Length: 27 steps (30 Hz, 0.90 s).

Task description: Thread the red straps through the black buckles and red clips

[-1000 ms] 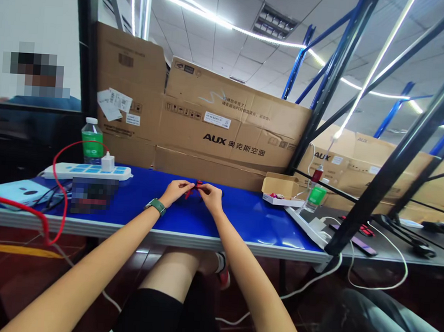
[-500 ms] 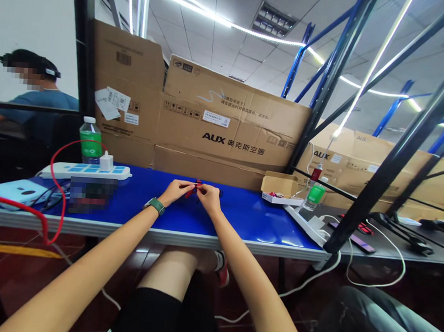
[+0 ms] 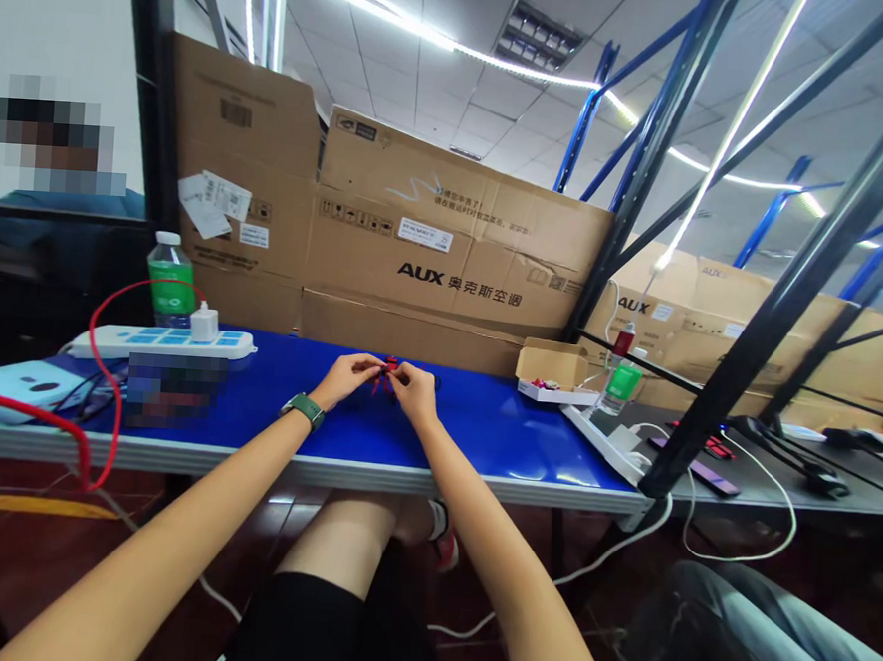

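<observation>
My left hand (image 3: 347, 379) and my right hand (image 3: 414, 393) meet over the middle of the blue tabletop (image 3: 494, 443). Between their pinched fingertips is a small red piece (image 3: 391, 364) with dark bits and thin red parts hanging down. Its exact kind is too small to make out, and the fingers cover part of it. Each hand grips one side, the left from the left and the right from the right. A dark bit on the table shows just beyond my right hand. On my left wrist is a green-strapped watch (image 3: 303, 410).
At right rear stands an open cardboard box (image 3: 554, 387) with small red and white pieces. A power strip (image 3: 160, 343), a green-labelled bottle (image 3: 170, 289), a light blue case (image 3: 15, 389) and a red cable (image 3: 87, 429) occupy the left. A black rack post (image 3: 766, 281) rises right. Another person sits far left.
The red piece has turned slightly between my fingers, and its thin hanging parts show more. Both hands keep their pinch. The whole view has shifted a little.
</observation>
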### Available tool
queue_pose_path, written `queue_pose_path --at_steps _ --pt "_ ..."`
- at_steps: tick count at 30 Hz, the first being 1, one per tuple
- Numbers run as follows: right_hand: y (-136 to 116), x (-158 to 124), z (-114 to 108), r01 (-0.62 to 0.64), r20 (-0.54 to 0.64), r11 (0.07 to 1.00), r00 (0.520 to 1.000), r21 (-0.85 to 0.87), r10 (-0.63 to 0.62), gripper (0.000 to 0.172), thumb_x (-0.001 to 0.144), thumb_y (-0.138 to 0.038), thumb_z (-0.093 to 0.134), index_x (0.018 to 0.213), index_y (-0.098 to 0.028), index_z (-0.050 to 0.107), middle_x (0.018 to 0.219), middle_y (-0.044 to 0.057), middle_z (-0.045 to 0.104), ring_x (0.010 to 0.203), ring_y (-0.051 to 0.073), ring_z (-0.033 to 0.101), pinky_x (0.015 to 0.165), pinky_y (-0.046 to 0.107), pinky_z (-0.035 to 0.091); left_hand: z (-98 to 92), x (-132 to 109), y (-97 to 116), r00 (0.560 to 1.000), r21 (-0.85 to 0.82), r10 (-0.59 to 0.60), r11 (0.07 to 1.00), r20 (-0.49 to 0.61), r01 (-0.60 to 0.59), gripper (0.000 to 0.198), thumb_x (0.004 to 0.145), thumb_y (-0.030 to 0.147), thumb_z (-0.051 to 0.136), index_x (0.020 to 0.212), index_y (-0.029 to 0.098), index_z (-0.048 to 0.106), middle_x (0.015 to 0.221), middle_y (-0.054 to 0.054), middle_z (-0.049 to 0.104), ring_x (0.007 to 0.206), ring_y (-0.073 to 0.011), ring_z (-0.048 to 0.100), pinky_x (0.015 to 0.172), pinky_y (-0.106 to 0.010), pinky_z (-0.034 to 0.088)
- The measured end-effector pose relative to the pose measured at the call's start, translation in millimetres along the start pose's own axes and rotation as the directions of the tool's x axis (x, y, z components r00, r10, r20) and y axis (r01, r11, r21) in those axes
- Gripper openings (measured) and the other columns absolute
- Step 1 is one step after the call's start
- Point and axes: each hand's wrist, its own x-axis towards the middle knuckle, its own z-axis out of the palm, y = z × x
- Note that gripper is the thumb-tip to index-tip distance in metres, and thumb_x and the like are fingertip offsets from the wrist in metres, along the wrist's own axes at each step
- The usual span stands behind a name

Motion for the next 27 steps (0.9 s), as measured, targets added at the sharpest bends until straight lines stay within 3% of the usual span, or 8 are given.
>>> queue_pose_path --at_steps 4,7,11,14,17,21,27 --pt "-1 1 2 -0.003 0.042 0.993 0.999 0.115 -0.002 0.011 0.087 -0.026 0.056 0.08 -0.022 0.064 0.082 0.0 0.071 0.077 0.015 0.066 0.078 0.023 0.052 -1.0 -1 1 0.998 0.121 0.059 0.991 -0.002 -0.058 0.037 0.074 0.052 0.074 0.083 0.016 0.071 0.084 -0.008 0.075 0.081 -0.0238 0.07 0.081 -0.037 0.056" --pt "2 4 8 -0.1 0.093 0.955 0.993 0.278 0.077 0.015 0.088 -0.035 0.059 0.092 -0.022 0.064 0.089 0.0 0.072 0.083 0.015 0.068 0.08 0.024 0.053 -0.4 -4 5 0.994 0.244 0.108 0.964 0.014 -0.108 0.025 0.08 0.043 0.066 0.082 0.018 0.069 0.082 -0.005 0.074 0.081 -0.0224 0.068 0.08 -0.034 0.053" --pt "11 7 14 -0.236 0.16 0.848 0.971 0.475 0.18 0.031 0.078 -0.042 0.073 0.095 -0.02 0.061 0.087 0.001 0.072 0.081 0.015 0.069 0.076 0.024 0.054 1.6 -6 9 0.993 0.286 0.106 0.951 0.049 -0.115 0.017 0.088 0.037 0.056 0.087 0.021 0.062 0.076 0.0 0.07 0.074 -0.0189 0.067 0.077 -0.031 0.052" --pt "18 8 13 -0.277 0.189 0.78 0.96 0.562 0.204 0.036 0.072 -0.042 0.078 0.096 -0.019 0.063 0.085 0.002 0.072 0.078 0.015 0.068 0.076 0.025 0.054 3.5 -5 6 0.997 0.221 0.077 0.973 -0.01 -0.072 0.019 0.091 0.04 0.052 0.095 0.022 0.056 0.082 0.0 0.07 0.073 -0.0184 0.07 0.076 -0.032 0.053" --pt "21 9 12 -0.243 0.137 0.759 0.97 0.604 0.201 0.039 0.07 -0.043 0.078 0.098 -0.018 0.066 0.092 0.004 0.073 0.084 0.016 0.068 0.081 0.027 0.054 6.4 -3 -1 0.998 0.116 0.02 0.993 -0.067 -0.012 0.033 0.087 0.049 0.059 0.104 0.021 0.055 0.101 -0.005 0.071 0.076 -0.0198 0.072 0.071 -0.033 0.055" --pt "26 11 14 -0.245 0.125 0.73 0.969 0.638 0.215 0.043 0.067 -0.044 0.079 0.1 -0.018 0.07 0.093 0.006 0.074 0.085 0.018 0.067 0.083 0.03 0.053 8.7 -2 -10 0.999 0.082 -0.026 0.996 0.034 0.024 0.051 0.075 0.057 0.074 0.103 0.016 0.064 0.104 -0.011 0.073 0.084 -0.0246 0.072 0.073 -0.036 0.057" --pt "31 12 18 -0.156 0.122 0.781 0.987 0.605 0.103 0.042 0.069 -0.037 0.078 0.106 -0.021 0.068 0.104 0.006 0.072 0.094 0.019 0.068 0.088 0.033 0.053 4.9 1 -15 0.991 0.05 -0.081 0.996 0.104 0.076 0.05 0.065 0.058 0.082 0.089 0.015 0.074 0.091 -0.011 0.077 0.086 -0.0267 0.072 0.086 -0.04 0.055"
